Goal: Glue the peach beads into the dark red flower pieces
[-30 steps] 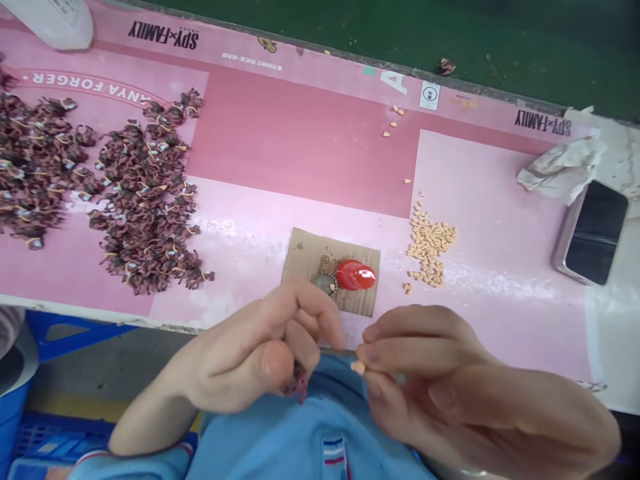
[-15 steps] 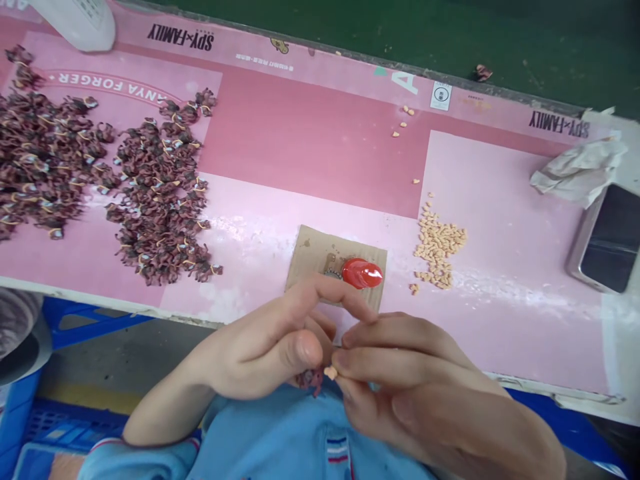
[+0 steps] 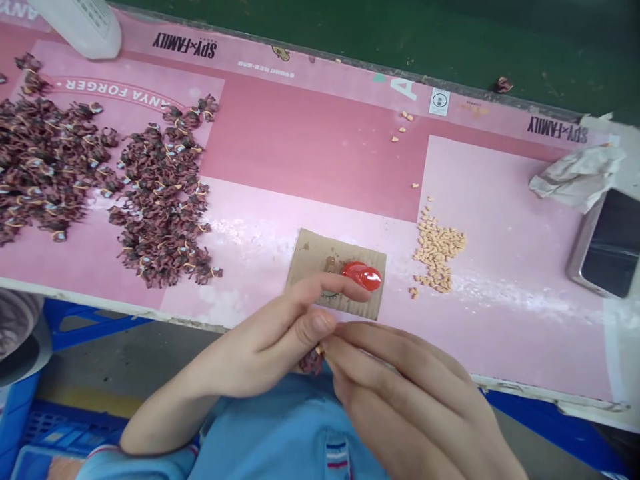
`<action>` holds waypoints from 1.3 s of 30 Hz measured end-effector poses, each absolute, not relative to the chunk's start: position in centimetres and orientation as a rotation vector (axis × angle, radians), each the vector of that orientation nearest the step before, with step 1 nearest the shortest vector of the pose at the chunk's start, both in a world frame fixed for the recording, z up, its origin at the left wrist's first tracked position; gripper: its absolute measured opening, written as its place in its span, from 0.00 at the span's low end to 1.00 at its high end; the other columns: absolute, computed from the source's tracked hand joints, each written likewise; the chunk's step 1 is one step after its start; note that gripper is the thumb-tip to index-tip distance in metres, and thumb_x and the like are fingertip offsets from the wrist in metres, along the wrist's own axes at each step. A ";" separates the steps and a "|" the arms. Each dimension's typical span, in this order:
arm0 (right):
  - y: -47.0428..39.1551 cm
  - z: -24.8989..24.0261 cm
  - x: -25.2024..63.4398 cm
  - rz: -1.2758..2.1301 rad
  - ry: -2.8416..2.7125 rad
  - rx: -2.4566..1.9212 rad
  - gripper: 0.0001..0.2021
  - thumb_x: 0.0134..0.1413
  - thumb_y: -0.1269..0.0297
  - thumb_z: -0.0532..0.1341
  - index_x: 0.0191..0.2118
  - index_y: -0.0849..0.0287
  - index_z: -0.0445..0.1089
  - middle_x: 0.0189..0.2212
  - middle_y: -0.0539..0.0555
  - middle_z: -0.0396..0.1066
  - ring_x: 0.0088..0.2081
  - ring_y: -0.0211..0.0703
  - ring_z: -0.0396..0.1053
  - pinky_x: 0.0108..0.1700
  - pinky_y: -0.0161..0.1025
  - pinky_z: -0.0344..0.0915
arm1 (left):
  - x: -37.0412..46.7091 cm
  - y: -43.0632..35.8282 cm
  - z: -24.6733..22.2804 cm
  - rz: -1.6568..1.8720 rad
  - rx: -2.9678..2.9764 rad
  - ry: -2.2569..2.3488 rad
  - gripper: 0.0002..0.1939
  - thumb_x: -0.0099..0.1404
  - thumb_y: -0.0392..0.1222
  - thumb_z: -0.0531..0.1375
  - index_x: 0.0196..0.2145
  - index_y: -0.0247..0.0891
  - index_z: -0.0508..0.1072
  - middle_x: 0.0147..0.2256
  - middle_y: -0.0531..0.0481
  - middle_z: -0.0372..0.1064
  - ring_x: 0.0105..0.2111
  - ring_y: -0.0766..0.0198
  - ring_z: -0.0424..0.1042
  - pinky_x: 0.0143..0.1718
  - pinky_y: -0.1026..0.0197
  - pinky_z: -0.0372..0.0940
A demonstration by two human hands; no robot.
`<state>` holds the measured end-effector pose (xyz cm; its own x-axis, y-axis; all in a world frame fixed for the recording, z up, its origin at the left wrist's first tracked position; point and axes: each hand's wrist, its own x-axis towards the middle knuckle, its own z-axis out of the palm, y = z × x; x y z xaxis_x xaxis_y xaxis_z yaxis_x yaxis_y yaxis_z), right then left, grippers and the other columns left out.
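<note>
Close to my body, in front of the table edge, both hands meet. My left hand [image 3: 273, 340] is closed round a small dark reddish-brown figure [image 3: 311, 362], whose lower part shows below the thumb. Its index finger stretches out towards the red cap. With fingertips pinched, my right hand [image 3: 405, 380] presses a tiny peach-coloured piece [image 3: 319, 349] against the figure. Beyond the hands, a glossy red cap [image 3: 361, 275] rests on a cardboard square [image 3: 305, 260] with wet-looking spots.
Many similar brown figures [image 3: 163, 200] lie heaped on the left. Loose peach pieces [image 3: 440, 250] are piled right of the cardboard. A white bottle [image 3: 93, 30] stands at the back left. Crumpled tissue [image 3: 577, 177] and a phone [image 3: 607, 243] lie at the right on the pink table sheet [image 3: 310, 140].
My right hand has moved left and slightly up, bringing the peach piece to the figure. My left thumb has come over towards the right fingertips.
</note>
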<state>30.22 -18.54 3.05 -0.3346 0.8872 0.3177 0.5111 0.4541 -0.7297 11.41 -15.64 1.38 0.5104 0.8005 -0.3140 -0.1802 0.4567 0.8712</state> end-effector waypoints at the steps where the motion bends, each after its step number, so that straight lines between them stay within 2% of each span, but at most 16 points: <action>1: -18.7 3.0 30.1 0.643 -1.999 -1.140 0.13 0.63 0.71 0.64 0.48 0.45 0.77 0.45 0.45 0.83 0.42 0.45 0.83 0.47 0.36 0.83 | 11.6 -15.7 1.4 0.700 0.882 0.843 0.20 0.76 0.60 0.56 0.55 0.46 0.73 0.29 0.52 0.64 0.26 0.65 0.63 0.23 0.65 0.60; 4: -18.6 3.3 29.8 0.457 -2.149 -1.099 0.12 0.59 0.76 0.64 0.43 0.51 0.76 0.49 0.51 0.82 0.47 0.50 0.82 0.48 0.40 0.83 | 12.1 -15.7 1.3 0.732 0.883 0.888 0.19 0.77 0.59 0.55 0.55 0.44 0.71 0.28 0.54 0.61 0.25 0.66 0.60 0.24 0.67 0.59; 8: -17.0 3.3 30.5 0.466 -2.264 -0.967 0.12 0.61 0.78 0.59 0.37 0.51 0.70 0.48 0.50 0.82 0.49 0.45 0.82 0.47 0.37 0.83 | 12.5 -15.3 1.3 0.802 0.944 0.954 0.18 0.78 0.58 0.54 0.54 0.43 0.70 0.24 0.57 0.56 0.21 0.68 0.55 0.21 0.67 0.54; 11: -16.2 1.9 32.1 0.666 -1.930 -1.066 0.13 0.59 0.80 0.60 0.41 0.51 0.68 0.48 0.51 0.83 0.49 0.45 0.82 0.50 0.42 0.82 | 12.0 -14.5 2.1 0.812 1.085 1.009 0.19 0.78 0.60 0.52 0.52 0.43 0.70 0.23 0.57 0.56 0.21 0.67 0.57 0.22 0.66 0.56; 14: -16.4 -0.3 34.8 0.573 -1.500 -1.210 0.18 0.57 0.79 0.63 0.50 0.53 0.69 0.47 0.54 0.82 0.47 0.50 0.82 0.48 0.50 0.82 | 10.8 -12.1 3.3 0.703 1.367 1.044 0.22 0.78 0.62 0.49 0.51 0.43 0.69 0.23 0.55 0.60 0.21 0.65 0.62 0.22 0.64 0.58; 17: -17.0 -2.2 37.8 0.441 -1.313 -1.268 0.18 0.58 0.78 0.65 0.51 0.53 0.71 0.43 0.53 0.82 0.43 0.47 0.82 0.43 0.46 0.80 | 10.3 -6.3 3.9 0.516 1.771 1.183 0.24 0.77 0.60 0.49 0.55 0.39 0.67 0.25 0.53 0.63 0.23 0.61 0.65 0.25 0.60 0.59; 20: -17.2 -3.0 39.7 0.380 -1.254 -1.326 0.16 0.58 0.77 0.67 0.49 0.53 0.73 0.39 0.52 0.82 0.39 0.44 0.81 0.42 0.43 0.80 | 11.3 2.1 3.8 0.390 2.124 1.572 0.22 0.77 0.50 0.52 0.60 0.32 0.62 0.29 0.55 0.62 0.31 0.60 0.66 0.37 0.59 0.60; 22: -17.1 -3.0 40.1 0.438 -1.161 -1.331 0.14 0.59 0.76 0.67 0.47 0.53 0.74 0.38 0.51 0.81 0.38 0.42 0.81 0.42 0.41 0.79 | 12.3 7.5 3.4 0.445 2.203 1.798 0.12 0.78 0.45 0.52 0.50 0.34 0.65 0.30 0.55 0.56 0.42 0.62 0.64 0.44 0.61 0.58; 23: -16.9 -2.9 40.1 0.539 -1.091 -1.293 0.11 0.61 0.74 0.66 0.47 0.52 0.75 0.38 0.51 0.81 0.37 0.40 0.80 0.41 0.38 0.78 | 12.6 9.9 3.2 0.467 2.207 1.852 0.10 0.79 0.45 0.51 0.42 0.36 0.64 0.29 0.56 0.50 0.45 0.64 0.62 0.44 0.63 0.57; 25: -16.3 -2.6 39.7 0.800 -0.961 -1.173 0.04 0.66 0.64 0.64 0.45 0.50 0.75 0.35 0.50 0.78 0.33 0.37 0.76 0.36 0.35 0.75 | 13.1 13.4 2.8 0.500 2.179 1.898 0.20 0.80 0.48 0.49 0.29 0.41 0.53 0.27 0.55 0.38 0.46 0.68 0.58 0.37 0.65 0.51; 27: -15.6 -2.4 39.2 1.006 -0.887 -1.079 0.10 0.68 0.51 0.62 0.41 0.49 0.74 0.31 0.49 0.74 0.28 0.37 0.71 0.27 0.34 0.70 | 13.1 15.6 2.3 0.479 2.127 1.945 0.28 0.80 0.56 0.49 0.26 0.41 0.42 0.28 0.53 0.31 0.47 0.69 0.57 0.35 0.65 0.46; 29: -14.9 -2.2 38.8 1.092 -0.865 -1.078 0.18 0.64 0.40 0.62 0.36 0.50 0.72 0.29 0.49 0.70 0.25 0.38 0.67 0.23 0.34 0.65 | 12.8 16.9 1.7 0.433 2.085 1.961 0.33 0.76 0.65 0.50 0.26 0.40 0.41 0.30 0.52 0.30 0.52 0.66 0.54 0.42 0.62 0.50; 31: -14.5 -2.1 38.4 1.157 -0.824 -1.082 0.22 0.60 0.36 0.64 0.32 0.50 0.68 0.28 0.48 0.66 0.25 0.38 0.63 0.23 0.33 0.63 | 12.4 17.5 1.3 0.397 2.071 1.940 0.33 0.73 0.70 0.50 0.26 0.41 0.43 0.32 0.51 0.30 0.57 0.60 0.51 0.54 0.53 0.53; 35: -14.3 -2.1 38.0 1.232 -0.758 -1.070 0.26 0.57 0.33 0.65 0.30 0.51 0.60 0.27 0.46 0.56 0.26 0.38 0.57 0.23 0.31 0.60 | 11.3 17.7 0.7 0.433 2.049 1.938 0.28 0.73 0.71 0.47 0.34 0.41 0.58 0.35 0.51 0.38 0.63 0.53 0.45 0.70 0.41 0.44; 37: -14.4 -1.9 37.8 1.251 -0.757 -1.066 0.28 0.57 0.33 0.65 0.29 0.51 0.55 0.27 0.46 0.51 0.26 0.38 0.54 0.23 0.31 0.58 | 10.2 17.4 0.6 0.521 2.077 1.940 0.31 0.71 0.73 0.47 0.49 0.40 0.63 0.43 0.49 0.48 0.66 0.48 0.43 0.73 0.37 0.38; 39: -14.3 -1.7 37.5 1.255 -0.779 -1.066 0.30 0.57 0.33 0.64 0.28 0.51 0.51 0.27 0.46 0.48 0.26 0.38 0.51 0.22 0.32 0.56 | 8.6 16.7 0.6 0.553 2.192 1.864 0.40 0.71 0.75 0.42 0.63 0.38 0.58 0.55 0.47 0.51 0.69 0.42 0.38 0.74 0.32 0.31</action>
